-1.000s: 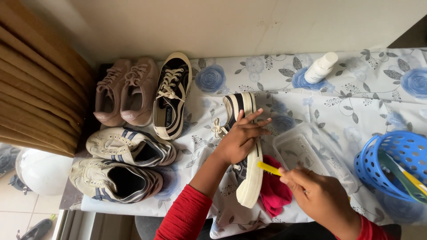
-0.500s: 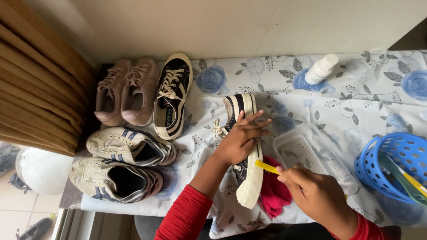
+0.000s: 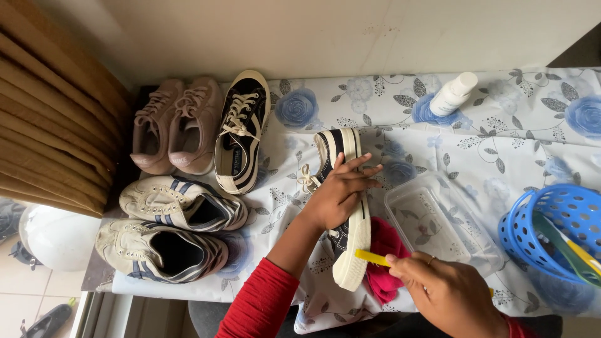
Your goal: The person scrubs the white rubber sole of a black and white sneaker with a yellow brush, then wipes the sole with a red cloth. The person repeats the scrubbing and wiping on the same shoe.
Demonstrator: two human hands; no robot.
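- At table's near edge: right hand (image 3: 454, 294) closing around yellow brush handle (image 3: 373, 257), tip pointing at white sole edge of the dark sneaker (image 3: 343, 206).
- Left hand (image 3: 341, 191) pressing flat on that sneaker, fingers spread across the upper, pinning it on its side; not wrapping around anything.
- Judging the step as scrubbing the sole rim: worth keeping the left palm bearing down so the shoe is not skating on the cloth, working the brush in short strokes along the rim, staying clear of the dark canvas.
- Looking at the sneaker: dark upper, thick white rubber sole, white laces trailing loose at the far end, toe pointing away, heel toward the body.
- Lying just under and beside the heel: pink cloth (image 3: 383, 260), touching the sole.
- Sitting right of that: clear plastic tub (image 3: 438, 222), looking empty.
- Further right: blue perforated basket (image 3: 551, 235) holding a green-yellow tool, kind unclear.
- Lying at far side: white bottle (image 3: 454, 94), tipped over on the floral tablecloth (image 3: 513, 144).
- Waiting left, well apart: matching dark sneaker (image 3: 241, 131), pink pair (image 3: 175, 125), two cream striped sneakers (image 3: 169, 228).
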